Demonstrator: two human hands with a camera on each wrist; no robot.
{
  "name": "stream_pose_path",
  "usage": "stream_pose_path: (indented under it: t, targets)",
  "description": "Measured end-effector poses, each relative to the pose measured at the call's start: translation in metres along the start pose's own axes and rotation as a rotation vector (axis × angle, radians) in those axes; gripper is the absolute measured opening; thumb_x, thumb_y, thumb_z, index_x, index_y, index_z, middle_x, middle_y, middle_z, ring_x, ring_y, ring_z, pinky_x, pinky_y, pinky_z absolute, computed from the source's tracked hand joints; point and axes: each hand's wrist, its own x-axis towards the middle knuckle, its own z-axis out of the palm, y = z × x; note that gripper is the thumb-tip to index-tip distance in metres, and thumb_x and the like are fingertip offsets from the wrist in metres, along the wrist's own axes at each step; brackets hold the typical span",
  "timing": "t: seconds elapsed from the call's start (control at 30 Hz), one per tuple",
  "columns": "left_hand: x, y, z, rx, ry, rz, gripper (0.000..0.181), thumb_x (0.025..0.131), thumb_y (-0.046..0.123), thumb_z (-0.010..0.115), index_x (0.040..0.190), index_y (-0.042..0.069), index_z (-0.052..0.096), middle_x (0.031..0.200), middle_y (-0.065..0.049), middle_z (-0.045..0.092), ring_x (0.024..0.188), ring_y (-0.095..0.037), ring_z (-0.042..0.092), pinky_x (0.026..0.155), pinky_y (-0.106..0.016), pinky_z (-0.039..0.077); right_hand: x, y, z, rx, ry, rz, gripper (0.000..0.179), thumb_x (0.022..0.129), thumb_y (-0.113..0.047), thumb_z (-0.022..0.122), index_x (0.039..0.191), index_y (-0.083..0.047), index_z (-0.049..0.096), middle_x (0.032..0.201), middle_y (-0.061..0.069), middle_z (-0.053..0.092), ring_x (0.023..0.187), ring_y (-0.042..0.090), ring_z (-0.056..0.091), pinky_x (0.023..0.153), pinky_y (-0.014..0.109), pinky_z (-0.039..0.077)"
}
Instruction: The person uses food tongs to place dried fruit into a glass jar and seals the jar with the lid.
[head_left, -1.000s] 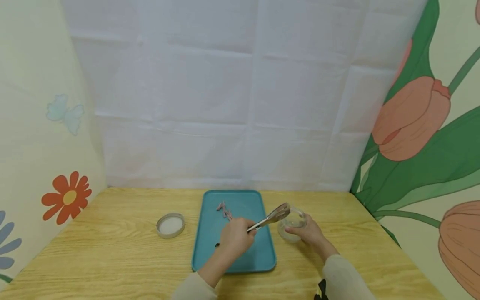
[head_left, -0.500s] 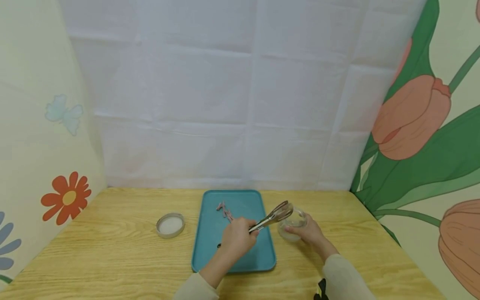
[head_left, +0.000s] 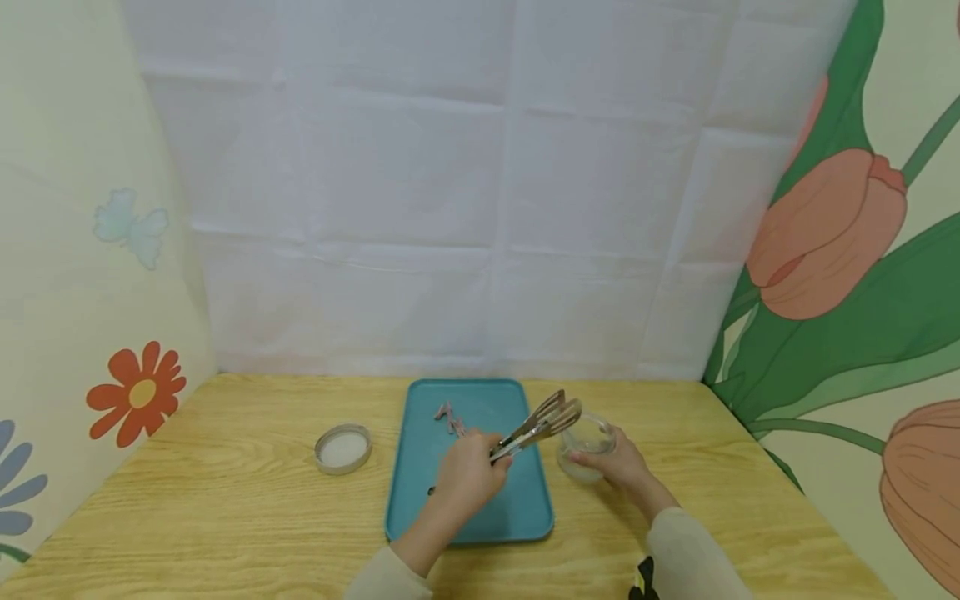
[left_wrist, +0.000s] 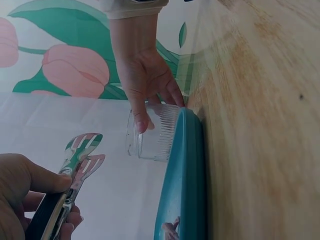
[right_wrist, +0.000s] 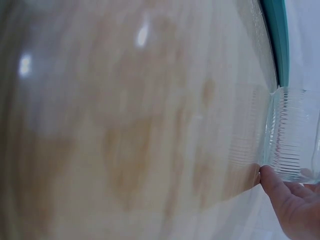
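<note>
My left hand (head_left: 468,477) grips metal tongs (head_left: 534,427) above the blue tray (head_left: 417,475). Their slotted heads (left_wrist: 82,152) stand apart with nothing between them in the left wrist view, and point toward a clear glass jar (head_left: 577,469). The jar is upright on the table, right beside the tray's right edge. My right hand (head_left: 626,467) holds it from the right, thumb across the near side; in the right wrist view a fingertip sits low by the base of the ribbed jar (right_wrist: 295,132). Thin pinkish strips (head_left: 450,419) lie on the tray, partly hidden by my left hand.
A round lid (head_left: 342,449) with a white inside lies left of the tray on the wooden table (head_left: 247,492). A white cloth (head_left: 360,208) hangs behind the table, and flower-patterned panels (head_left: 832,350) stand at both sides.
The tongs' heads have spread apart and shifted slightly left, back from over the jar's rim. The right hand and the jar have stayed put.
</note>
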Motion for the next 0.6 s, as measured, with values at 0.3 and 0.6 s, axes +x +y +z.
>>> stream_pose_path:
  t: [0.3, 0.6]
  targets:
    - [-0.001, -0.011, -0.007, -0.009, 0.032, -0.035, 0.028, 0.076, 0.021, 0.065, 0.099, 0.006, 0.063, 0.082, -0.005, 0.058, 0.061, -0.014, 0.052, 0.048, -0.028, 0.039, 0.0, 0.001, -0.001, 0.001, -0.006, 0.001, 0.087, 0.065, -0.027, 0.075, 0.128, 0.008, 0.025, 0.121, 0.029, 0.036, 0.108, 0.038, 0.037, 0.088, 0.049, 0.028]
    - [-0.005, -0.022, -0.015, -0.001, 0.084, -0.064, 0.035, 0.075, 0.023, 0.067, 0.103, 0.004, 0.061, 0.093, -0.009, 0.054, 0.069, -0.019, 0.055, 0.052, -0.031, 0.043, -0.001, -0.001, -0.001, -0.005, -0.013, 0.021, 0.089, 0.066, -0.029, 0.074, 0.129, 0.007, 0.023, 0.124, 0.03, 0.033, 0.11, 0.04, 0.035, 0.089, 0.049, 0.027]
